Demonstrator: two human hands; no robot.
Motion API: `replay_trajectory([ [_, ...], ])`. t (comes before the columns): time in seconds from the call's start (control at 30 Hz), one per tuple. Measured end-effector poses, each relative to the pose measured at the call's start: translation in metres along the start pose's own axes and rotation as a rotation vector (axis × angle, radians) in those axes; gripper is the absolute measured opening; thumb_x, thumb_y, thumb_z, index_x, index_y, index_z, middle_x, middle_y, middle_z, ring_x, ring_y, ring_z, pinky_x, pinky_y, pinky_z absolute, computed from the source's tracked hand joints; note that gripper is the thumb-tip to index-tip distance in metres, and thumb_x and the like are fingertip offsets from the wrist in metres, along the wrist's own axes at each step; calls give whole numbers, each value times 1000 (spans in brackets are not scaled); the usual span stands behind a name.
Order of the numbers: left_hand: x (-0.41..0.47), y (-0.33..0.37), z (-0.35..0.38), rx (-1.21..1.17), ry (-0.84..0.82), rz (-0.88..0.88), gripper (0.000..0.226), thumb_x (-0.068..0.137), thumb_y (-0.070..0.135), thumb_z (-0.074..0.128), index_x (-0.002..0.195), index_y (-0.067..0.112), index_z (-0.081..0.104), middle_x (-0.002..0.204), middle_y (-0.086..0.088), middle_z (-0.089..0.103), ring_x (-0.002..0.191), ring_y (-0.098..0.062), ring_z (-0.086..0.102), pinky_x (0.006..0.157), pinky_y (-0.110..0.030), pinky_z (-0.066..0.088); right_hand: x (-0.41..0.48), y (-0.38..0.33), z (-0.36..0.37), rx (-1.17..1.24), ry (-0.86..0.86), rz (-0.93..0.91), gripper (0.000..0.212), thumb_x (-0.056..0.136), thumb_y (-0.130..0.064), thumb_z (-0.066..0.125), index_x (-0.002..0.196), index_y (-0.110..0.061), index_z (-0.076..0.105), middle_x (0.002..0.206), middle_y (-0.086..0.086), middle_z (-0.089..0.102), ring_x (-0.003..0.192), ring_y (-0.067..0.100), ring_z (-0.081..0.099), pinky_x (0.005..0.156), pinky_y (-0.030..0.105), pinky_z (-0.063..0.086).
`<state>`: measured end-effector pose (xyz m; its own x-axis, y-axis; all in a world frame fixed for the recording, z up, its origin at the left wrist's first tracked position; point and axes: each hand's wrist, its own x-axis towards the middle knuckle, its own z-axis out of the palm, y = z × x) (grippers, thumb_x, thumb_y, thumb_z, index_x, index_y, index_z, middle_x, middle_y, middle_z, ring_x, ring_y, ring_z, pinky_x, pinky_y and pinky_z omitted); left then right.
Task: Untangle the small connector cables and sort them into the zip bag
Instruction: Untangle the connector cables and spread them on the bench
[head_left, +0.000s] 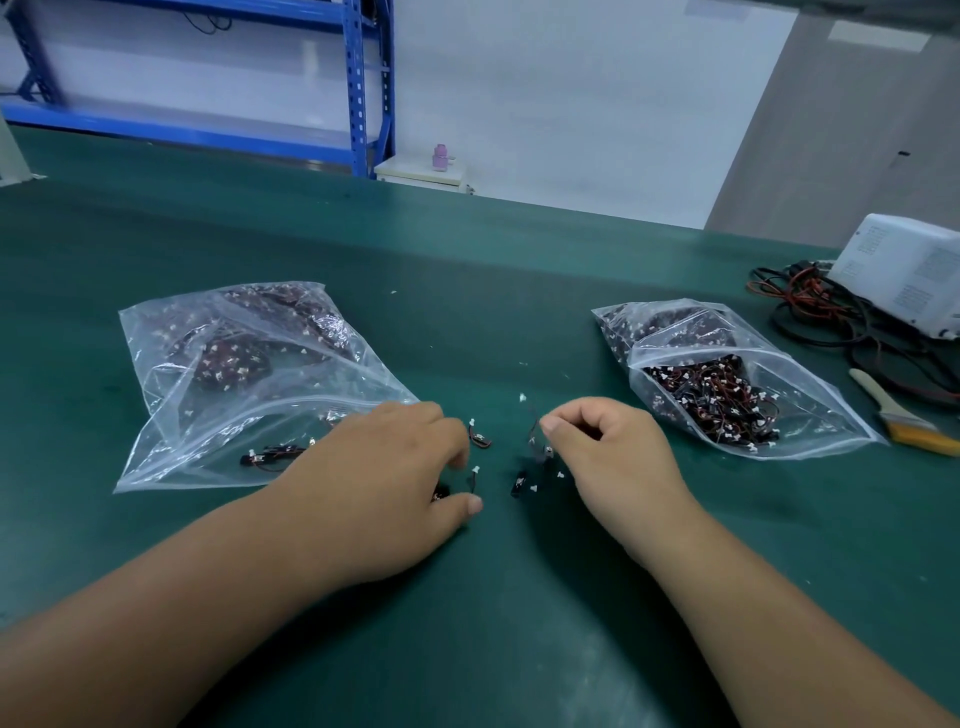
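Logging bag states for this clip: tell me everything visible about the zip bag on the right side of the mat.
The right zip bag is clear, crinkled plastic with a zip strip across its open mouth. It lies flat on the green mat, stuffed with tangled black-and-red cables with white connectors. No hand touches it; a brush lies by its right corner.

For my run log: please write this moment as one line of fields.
stage: untangling | left hand: over loose cables, grip unclear | right hand: pinches one cable | right zip bag: open
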<state>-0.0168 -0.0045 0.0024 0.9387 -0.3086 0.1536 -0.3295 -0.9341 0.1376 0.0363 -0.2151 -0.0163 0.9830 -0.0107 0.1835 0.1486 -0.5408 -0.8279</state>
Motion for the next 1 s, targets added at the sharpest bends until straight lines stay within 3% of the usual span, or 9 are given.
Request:
replay_trajectory([
  [0.13,2,2,5,35,-42,54,78,79,81,16,144,43,30,142,24,31,131,-7,27,114,-33,25,2,5,-4,-123,-36,2,15,91,-21,64,83,-30,72,77,-16,65,73,0,59,77,27,48],
  [0.2,6,2,10,78,-82,53,85,78,83,7,151,42,21,152,23,21,137,-8,19,116,-36,17,2,7,-6,-312,-70,-17,10,90,-28,66,97,-32,73,92,-16,60,91,6,60,96,37,46],
  [0.27,10,2,14,115,-104,52,87,79,83,3,152,39,22,154,22,20,138,-9,18,115,-36,14,-1,5,-6,-423,-116,-26,16,90,-41,66,103,-35,71,98,-15,56,95,8,58,102,41,42],
  [0.4,12,0,16,145,-89,82,89,77,83,1,149,39,29,152,25,25,137,-8,20,113,-36,14,-4,1,-6,-521,-154,-69,16,89,-43,65,104,-40,71,97,-12,49,96,9,56,100,39,42],
  [0.53,11,-1,14,145,-108,153,83,78,81,7,148,42,30,154,25,20,139,-5,15,112,-35,12,-8,-1,-7,-449,-180,-107,10,89,-28,66,93,-35,73,93,-12,49,93,9,55,98,41,44],
  [0.67,11,-2,10,188,-112,196,70,86,76,15,146,44,32,146,23,21,133,-8,20,109,-34,15,-10,-2,-9,-452,-198,-122,19,83,-15,61,80,-32,70,90,-11,52,90,13,57,89,36,49],
  [0.83,13,-4,11,187,-102,225,61,93,70,24,147,43,32,140,24,30,130,-7,25,107,-32,15,-8,4,-8,-380,-169,-158,37,77,-1,57,94,-31,69,88,-12,53,79,8,54,78,32,51],
  [1.0,14,-5,14,184,-87,201,60,96,65,20,151,42,24,154,27,21,139,-4,19,110,-32,15,-5,7,-8,-211,-114,-132,48,82,6,53,101,-36,67,94,-14,61,80,1,58,69,11,46],
])
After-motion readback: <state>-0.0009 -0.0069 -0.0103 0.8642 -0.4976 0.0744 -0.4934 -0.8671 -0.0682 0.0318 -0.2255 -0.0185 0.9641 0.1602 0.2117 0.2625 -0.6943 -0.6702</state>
